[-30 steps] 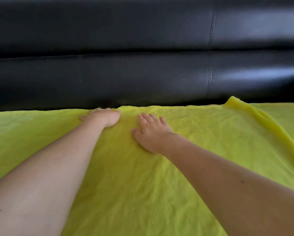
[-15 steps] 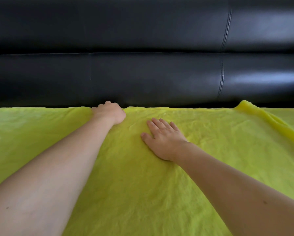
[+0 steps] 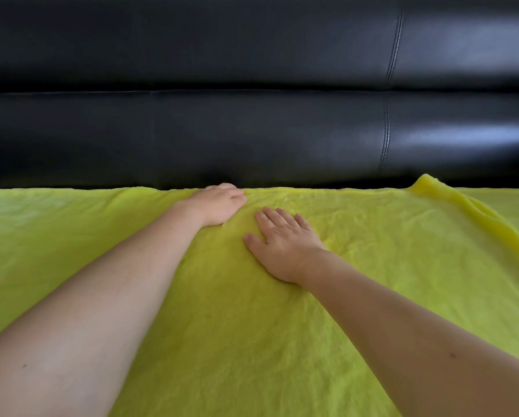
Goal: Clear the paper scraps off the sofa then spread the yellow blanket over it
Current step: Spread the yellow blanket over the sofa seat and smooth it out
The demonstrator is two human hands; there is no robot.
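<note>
i see the yellow blanket [image 3: 282, 341] already covering the seat of the black sofa [image 3: 252, 130] across the whole lower half of the frame, its far edge lying along the foot of the backrest. no paper scraps show anywhere, so i judge the clearing done. my right hand [image 3: 283, 245] lies flat on the cloth at centre, fingers straight and spread, pressing it down. my left hand [image 3: 219, 203] sits just above and to the left, at the blanket's far edge; its fingers bend down out of sight, so i cannot tell whether they pinch the edge. at the right of the frame a raised fold [image 3: 463, 206] runs diagonally. i judge the spreading nearly finished, with that ridge left to flatten.
</note>
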